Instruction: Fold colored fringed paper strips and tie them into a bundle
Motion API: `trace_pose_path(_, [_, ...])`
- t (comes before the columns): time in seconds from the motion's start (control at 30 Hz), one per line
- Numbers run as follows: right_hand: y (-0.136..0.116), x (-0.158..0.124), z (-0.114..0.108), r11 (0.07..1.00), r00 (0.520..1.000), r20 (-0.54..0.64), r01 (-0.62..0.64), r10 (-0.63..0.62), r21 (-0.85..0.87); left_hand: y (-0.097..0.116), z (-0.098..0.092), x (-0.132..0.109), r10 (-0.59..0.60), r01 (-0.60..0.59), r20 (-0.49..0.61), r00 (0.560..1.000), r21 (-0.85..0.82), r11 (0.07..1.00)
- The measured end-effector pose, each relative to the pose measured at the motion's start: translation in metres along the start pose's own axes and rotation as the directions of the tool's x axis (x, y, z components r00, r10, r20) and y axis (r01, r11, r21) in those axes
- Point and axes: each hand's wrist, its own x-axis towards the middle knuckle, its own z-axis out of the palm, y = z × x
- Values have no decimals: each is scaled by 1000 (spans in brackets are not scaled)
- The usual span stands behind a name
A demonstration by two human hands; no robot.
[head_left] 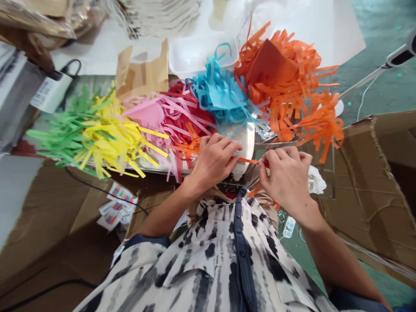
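Note:
My left hand point(215, 159) and my right hand point(286, 173) are both closed in a pinch on a thin orange paper strip point(249, 161) stretched between them, just above my lap. Right behind the hands lie piles of cut paper fringe: orange point(286, 82), blue point(221, 93), pink and red point(169, 117), yellow point(113, 138) and green point(61, 130). A white tray point(248, 138) sits under the fringe beside my left hand.
A torn cardboard box point(373, 182) stands at the right. A brown paper bag point(143, 73) lies behind the fringe. A glue gun point(401, 54) pokes in at the upper right. Small printed cards point(115, 208) and a black cable point(87, 184) lie at the lower left.

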Motion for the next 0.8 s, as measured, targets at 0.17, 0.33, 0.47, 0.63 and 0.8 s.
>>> trace_pose_path(0.17, [0,-7,2,999,995,-94,38,-36,25,-2,4,-10,209,-208,-39,977,24,978])
trace_pose_path(0.33, [-2,-10,13,975,952,-222,222,-210,32,4,1,-9,185,-184,-37,982,33,982])
trace_pose_path(0.47, [-6,-12,12,962,939,-216,274,-267,1,14,-1,-15,212,-211,-28,977,21,977])
trace_pose_path(0.63, [-10,-30,0,942,930,-148,335,-336,-30,28,4,-47,164,-164,-54,985,18,986])
trace_pose_path(0.8, [-18,-49,-2,957,957,-128,273,-260,101,32,15,-69,183,-185,-127,975,-3,983])
